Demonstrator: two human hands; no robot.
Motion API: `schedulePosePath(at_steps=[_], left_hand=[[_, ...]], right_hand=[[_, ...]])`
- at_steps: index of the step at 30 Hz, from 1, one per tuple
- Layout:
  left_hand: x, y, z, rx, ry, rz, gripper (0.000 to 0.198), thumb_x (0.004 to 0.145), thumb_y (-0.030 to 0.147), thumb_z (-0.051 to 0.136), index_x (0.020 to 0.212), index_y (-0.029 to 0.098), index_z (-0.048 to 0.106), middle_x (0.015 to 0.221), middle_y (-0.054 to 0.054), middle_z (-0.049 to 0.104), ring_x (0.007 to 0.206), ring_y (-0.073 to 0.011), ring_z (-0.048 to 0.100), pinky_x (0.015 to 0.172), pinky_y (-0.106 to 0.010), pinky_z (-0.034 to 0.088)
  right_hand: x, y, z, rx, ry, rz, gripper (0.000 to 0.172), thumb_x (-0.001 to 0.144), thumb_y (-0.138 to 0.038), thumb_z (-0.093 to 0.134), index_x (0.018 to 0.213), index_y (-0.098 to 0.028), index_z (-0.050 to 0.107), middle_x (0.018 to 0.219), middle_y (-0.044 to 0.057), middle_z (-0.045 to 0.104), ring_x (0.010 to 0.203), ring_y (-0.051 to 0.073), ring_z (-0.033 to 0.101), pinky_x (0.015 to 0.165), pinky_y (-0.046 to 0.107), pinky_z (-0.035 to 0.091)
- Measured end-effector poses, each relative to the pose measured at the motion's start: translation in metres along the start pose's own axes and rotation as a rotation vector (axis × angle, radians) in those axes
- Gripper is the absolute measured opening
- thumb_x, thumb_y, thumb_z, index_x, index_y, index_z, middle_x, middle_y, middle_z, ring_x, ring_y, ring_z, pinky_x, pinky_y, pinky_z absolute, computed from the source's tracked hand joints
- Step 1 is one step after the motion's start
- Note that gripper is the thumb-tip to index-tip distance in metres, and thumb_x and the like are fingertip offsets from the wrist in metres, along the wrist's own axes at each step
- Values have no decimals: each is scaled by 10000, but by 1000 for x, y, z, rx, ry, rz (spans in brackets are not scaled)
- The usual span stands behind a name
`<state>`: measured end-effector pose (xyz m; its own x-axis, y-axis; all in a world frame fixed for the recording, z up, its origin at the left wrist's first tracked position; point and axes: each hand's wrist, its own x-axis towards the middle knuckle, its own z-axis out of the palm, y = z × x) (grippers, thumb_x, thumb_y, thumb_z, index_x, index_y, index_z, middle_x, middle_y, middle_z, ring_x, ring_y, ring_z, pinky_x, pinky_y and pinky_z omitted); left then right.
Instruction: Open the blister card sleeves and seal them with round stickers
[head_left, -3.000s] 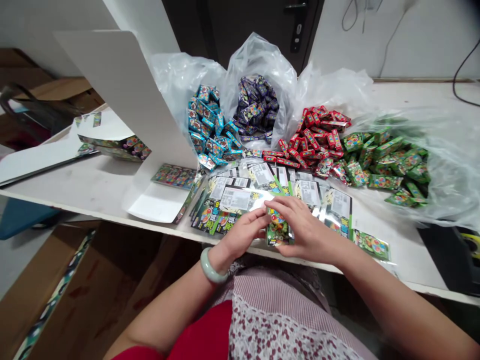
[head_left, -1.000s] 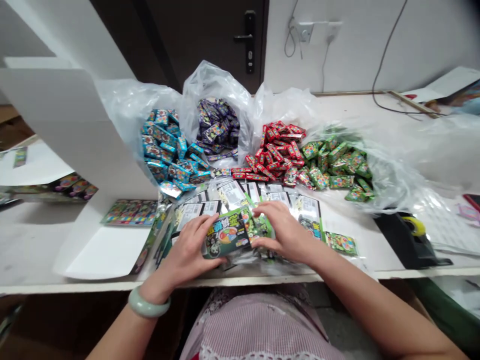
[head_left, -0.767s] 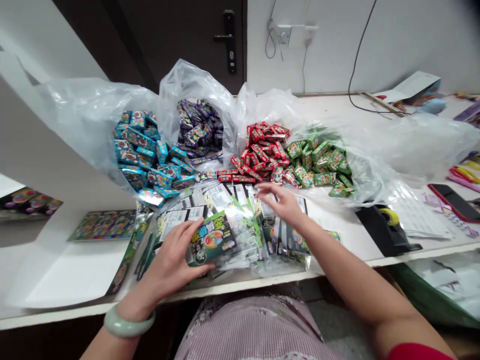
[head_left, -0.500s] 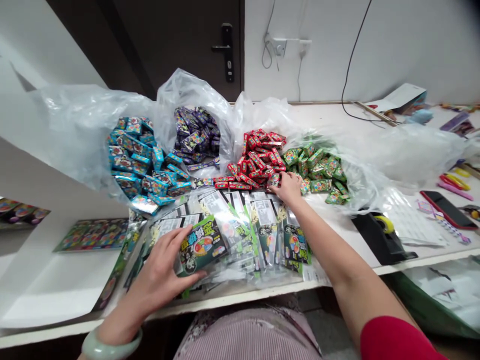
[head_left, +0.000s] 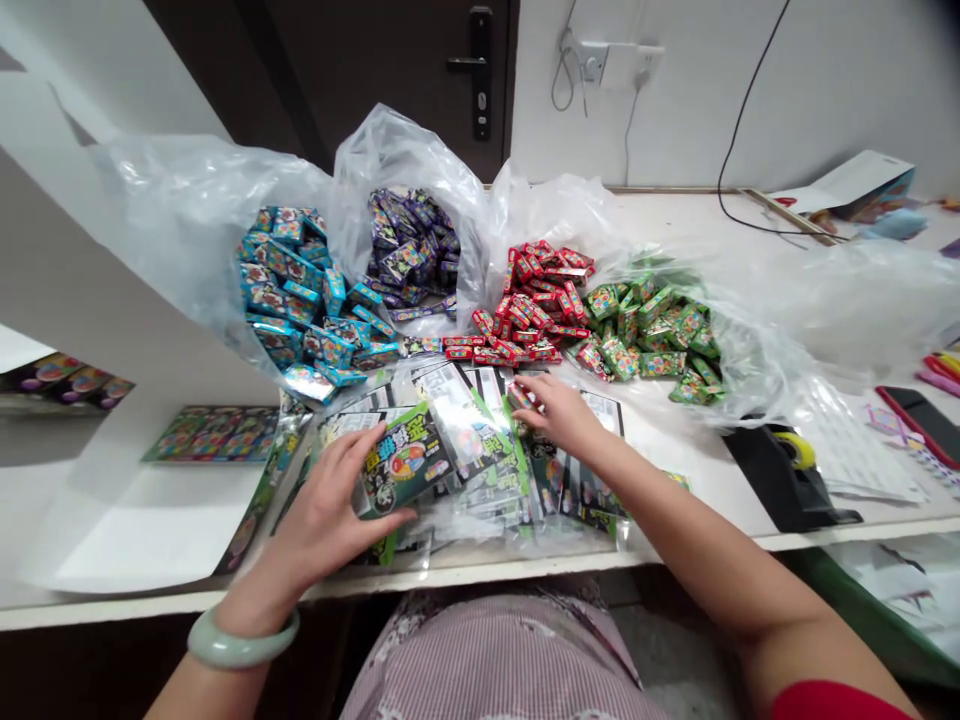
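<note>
Green packet (head_left: pixel 405 460) | long axis up-right | left hand (head_left: pixel 322 525) grips | right hand (head_left: pixel 562 415) apart

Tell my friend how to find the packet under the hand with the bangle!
Find the white table, then the pile of flat packets at its front. The left hand holds a green packet showing a colourful ball, darker than the shiny packets beside it.

The left hand (head_left: pixel 322 515) grips a green card pack (head_left: pixel 405 460) at lower centre; the right hand (head_left: pixel 562 415) pinches a small packet (head_left: pixel 521 395) just below the red packets (head_left: pixel 536 300).
</note>
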<state>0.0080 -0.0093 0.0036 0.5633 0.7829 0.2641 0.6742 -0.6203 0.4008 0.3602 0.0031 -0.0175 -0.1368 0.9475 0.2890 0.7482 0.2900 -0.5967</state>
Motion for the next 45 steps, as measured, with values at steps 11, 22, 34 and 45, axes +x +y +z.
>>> schedulePosePath(at_steps=[11,22,34,45], left_hand=[[-11,0,-1,-41,-30,-37,830,782,540,664,1452,278,250,1357,-106,423,1259,-327,446,1062,-509,393],[-1,12,2,11,-95,45,921,746,463,728,1478,272,204,1362,-128,414,1272,-335,419,1077,-507,374],[5,28,6,-88,-145,83,961,710,479,758,1478,268,220,1363,-126,414,1279,-318,407,1087,-502,370],[11,39,7,-187,-176,94,988,676,539,764,1472,267,245,1361,-128,429,1263,-318,432,1049,-513,415]], right_hand=[[-2,9,-15,-7,-502,-163,940,614,-306,846,1427,-200,387,1492,160,373,1415,351,232,1115,568,229],[-23,-52,-48,155,-402,-428,811,735,-520,741,1432,-310,385,1375,101,450,1252,275,426,1045,493,372],[-13,-84,-49,48,-416,-462,703,701,-551,751,1275,-218,516,1261,120,530,1159,272,467,979,459,425],[-9,-83,-41,6,-375,-450,839,639,-613,755,1320,-222,460,1306,146,504,1199,311,459,1009,506,401]])
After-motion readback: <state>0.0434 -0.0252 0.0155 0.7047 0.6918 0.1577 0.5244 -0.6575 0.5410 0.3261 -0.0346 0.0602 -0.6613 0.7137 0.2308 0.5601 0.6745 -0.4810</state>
